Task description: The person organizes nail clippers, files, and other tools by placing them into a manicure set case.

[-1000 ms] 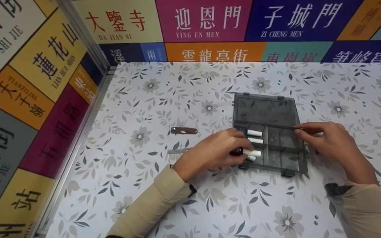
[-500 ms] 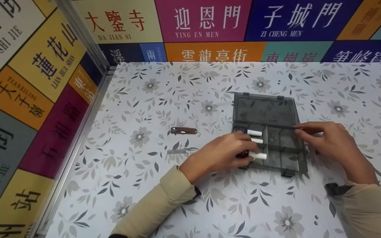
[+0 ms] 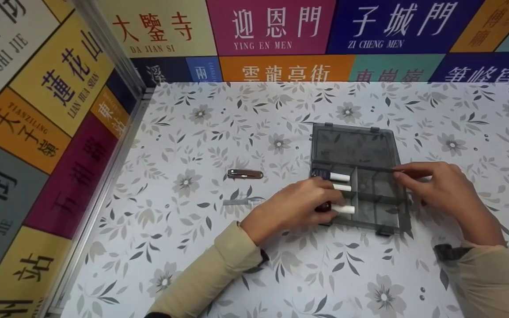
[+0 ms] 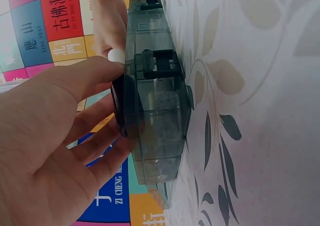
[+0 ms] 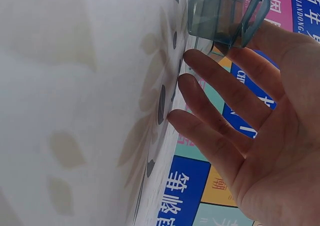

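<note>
In the head view, my left hand grips a dark red nail polish bottle with a white cap, low over the near left compartment of a grey see-through divided box. The left wrist view has the dark bottle between thumb and fingers, right at the box's rim. Behind it in the box lie two more white-capped bottles, one of them a dark blue nail polish bottle. My right hand pinches the box's right edge by thumb and forefinger; its other fingers extend down to the table in the right wrist view.
The box's lid lies folded back, away from me. To the left on the flowered tabletop are a nail clipper and a slim grey nail file, partly behind my left wrist. Panels with lettering border the table.
My left hand has shifted slightly right with the bottle, mostly in the first half second, and its cap reaches further across the compartment. The right hand has stayed on the box edge.
</note>
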Demonstrator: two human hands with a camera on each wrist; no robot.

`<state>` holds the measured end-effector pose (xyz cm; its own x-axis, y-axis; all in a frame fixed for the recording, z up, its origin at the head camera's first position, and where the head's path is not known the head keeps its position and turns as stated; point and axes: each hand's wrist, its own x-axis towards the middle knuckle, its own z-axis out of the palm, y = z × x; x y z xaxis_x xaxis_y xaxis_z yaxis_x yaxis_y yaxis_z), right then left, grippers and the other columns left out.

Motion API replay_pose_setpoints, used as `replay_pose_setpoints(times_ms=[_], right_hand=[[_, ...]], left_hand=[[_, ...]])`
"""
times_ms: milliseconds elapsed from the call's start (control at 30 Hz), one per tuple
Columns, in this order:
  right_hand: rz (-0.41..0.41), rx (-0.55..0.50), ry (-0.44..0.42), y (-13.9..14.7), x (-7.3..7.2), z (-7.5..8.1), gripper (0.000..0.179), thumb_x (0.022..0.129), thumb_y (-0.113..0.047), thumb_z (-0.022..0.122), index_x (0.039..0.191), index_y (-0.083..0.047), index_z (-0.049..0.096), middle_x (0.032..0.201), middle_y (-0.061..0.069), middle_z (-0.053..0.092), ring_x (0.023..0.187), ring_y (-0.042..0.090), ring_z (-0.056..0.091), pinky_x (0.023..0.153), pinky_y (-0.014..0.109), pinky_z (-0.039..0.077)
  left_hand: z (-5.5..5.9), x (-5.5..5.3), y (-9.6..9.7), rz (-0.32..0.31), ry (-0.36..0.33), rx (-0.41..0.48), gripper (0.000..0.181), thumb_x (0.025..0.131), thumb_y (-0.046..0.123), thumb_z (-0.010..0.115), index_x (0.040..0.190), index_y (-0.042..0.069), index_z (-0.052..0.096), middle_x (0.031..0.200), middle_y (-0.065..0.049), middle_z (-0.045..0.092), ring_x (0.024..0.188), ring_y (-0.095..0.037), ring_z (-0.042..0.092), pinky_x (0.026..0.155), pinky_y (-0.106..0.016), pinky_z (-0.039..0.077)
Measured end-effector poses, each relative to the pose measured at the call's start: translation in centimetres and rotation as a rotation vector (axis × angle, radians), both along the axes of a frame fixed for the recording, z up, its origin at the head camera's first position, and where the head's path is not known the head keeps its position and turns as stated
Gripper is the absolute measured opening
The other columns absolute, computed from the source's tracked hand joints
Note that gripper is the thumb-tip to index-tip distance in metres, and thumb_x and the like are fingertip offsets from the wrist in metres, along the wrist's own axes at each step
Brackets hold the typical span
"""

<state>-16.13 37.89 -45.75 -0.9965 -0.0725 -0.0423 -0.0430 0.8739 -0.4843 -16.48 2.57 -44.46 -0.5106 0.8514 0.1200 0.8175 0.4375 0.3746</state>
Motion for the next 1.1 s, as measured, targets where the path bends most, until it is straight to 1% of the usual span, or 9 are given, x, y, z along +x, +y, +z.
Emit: replay_pose_setpoints(times_ms=[100, 200, 300, 367, 500, 600, 733, 933, 1100], right_hand=[[-0.003, -0.005, -0.002, -0.01, 0.06, 0.11, 0.036, 0.103, -0.053, 0.070, 0.128, -0.028, 0.081, 0.122, 0.017, 0.081, 0.091, 0.018, 0.070, 0.061, 0.029, 0.044], [-0.007, -0.006, -0.005, -0.06, 0.12, 0.22, 0.038, 0.103, -0.055, 0.070, 0.128, -0.029, 0.081, 0.122, 0.016, 0.081, 0.091, 0.016, 0.070, 0.062, 0.029, 0.045], [-0.016, -0.008, -0.015, -0.13, 0.15, 0.31, 0.040, 0.102, -0.058, 0.069, 0.128, -0.029, 0.081, 0.123, 0.016, 0.080, 0.085, 0.013, 0.070, 0.062, 0.029, 0.045], [-0.013, -0.013, -0.013, -0.18, 0.19, 0.39, 0.041, 0.102, -0.058, 0.069, 0.128, -0.028, 0.081, 0.123, 0.017, 0.080, 0.080, 0.012, 0.069, 0.061, 0.029, 0.045], [-0.023, -0.015, -0.012, -0.20, 0.27, 0.42, 0.041, 0.102, -0.059, 0.068, 0.128, -0.030, 0.081, 0.119, 0.015, 0.082, 0.071, 0.009, 0.067, 0.058, 0.030, 0.044], [-0.031, -0.012, -0.022, -0.17, 0.31, 0.39, 0.041, 0.102, -0.060, 0.068, 0.128, -0.031, 0.081, 0.117, 0.013, 0.082, 0.069, 0.008, 0.067, 0.059, 0.030, 0.045], [-0.029, -0.008, -0.032, -0.14, 0.32, 0.36, 0.044, 0.102, -0.062, 0.066, 0.130, -0.030, 0.080, 0.120, 0.015, 0.081, 0.071, 0.009, 0.068, 0.060, 0.030, 0.045], [-0.026, -0.001, -0.022, -0.18, 0.25, 0.38, 0.044, 0.102, -0.062, 0.066, 0.129, -0.030, 0.080, 0.122, 0.016, 0.081, 0.078, 0.011, 0.069, 0.059, 0.030, 0.044], [-0.020, 0.003, -0.008, -0.17, 0.13, 0.19, 0.040, 0.103, -0.058, 0.068, 0.128, -0.029, 0.081, 0.122, 0.017, 0.081, 0.087, 0.012, 0.070, 0.061, 0.029, 0.044]], left_hand=[[-0.03, -0.04, 0.04, -0.003, -0.001, -0.004, 0.020, 0.104, 0.026, 0.072, 0.122, 0.022, 0.078, 0.121, 0.004, 0.073, 0.108, -0.010, 0.067, 0.090, -0.023, 0.058], [-0.06, -0.01, 0.03, 0.000, 0.000, -0.017, 0.017, 0.104, 0.027, 0.071, 0.120, 0.022, 0.077, 0.117, 0.005, 0.072, 0.098, -0.008, 0.065, 0.082, -0.023, 0.057], [-0.03, 0.11, -0.03, 0.009, 0.003, -0.034, 0.015, 0.105, 0.028, 0.070, 0.117, 0.021, 0.076, 0.111, 0.005, 0.071, 0.090, -0.007, 0.062, 0.075, -0.025, 0.056], [-0.02, 0.19, -0.08, 0.013, 0.003, -0.041, 0.015, 0.106, 0.029, 0.069, 0.116, 0.021, 0.076, 0.110, 0.004, 0.071, 0.090, -0.008, 0.062, 0.074, -0.026, 0.056], [-0.02, 0.23, -0.18, 0.010, -0.009, -0.038, 0.015, 0.106, 0.028, 0.068, 0.117, 0.022, 0.076, 0.116, 0.004, 0.073, 0.101, -0.009, 0.067, 0.083, -0.027, 0.059], [-0.01, 0.18, -0.26, 0.005, -0.035, -0.026, 0.014, 0.106, 0.024, 0.068, 0.116, 0.023, 0.077, 0.118, 0.004, 0.073, 0.106, -0.009, 0.067, 0.087, -0.026, 0.059], [0.10, 0.11, -0.27, -0.003, -0.066, -0.013, 0.015, 0.105, 0.021, 0.068, 0.117, 0.021, 0.077, 0.118, 0.003, 0.073, 0.105, -0.009, 0.067, 0.087, -0.024, 0.058], [0.23, -0.13, -0.19, -0.008, -0.102, 0.001, 0.013, 0.105, 0.021, 0.072, 0.117, 0.020, 0.077, 0.119, 0.003, 0.073, 0.108, -0.009, 0.069, 0.092, -0.021, 0.057], [0.30, -0.55, -0.31, -0.064, -0.109, 0.029, 0.017, 0.105, 0.016, 0.071, 0.120, 0.016, 0.078, 0.120, 0.002, 0.076, 0.111, -0.010, 0.071, 0.097, -0.019, 0.056]])
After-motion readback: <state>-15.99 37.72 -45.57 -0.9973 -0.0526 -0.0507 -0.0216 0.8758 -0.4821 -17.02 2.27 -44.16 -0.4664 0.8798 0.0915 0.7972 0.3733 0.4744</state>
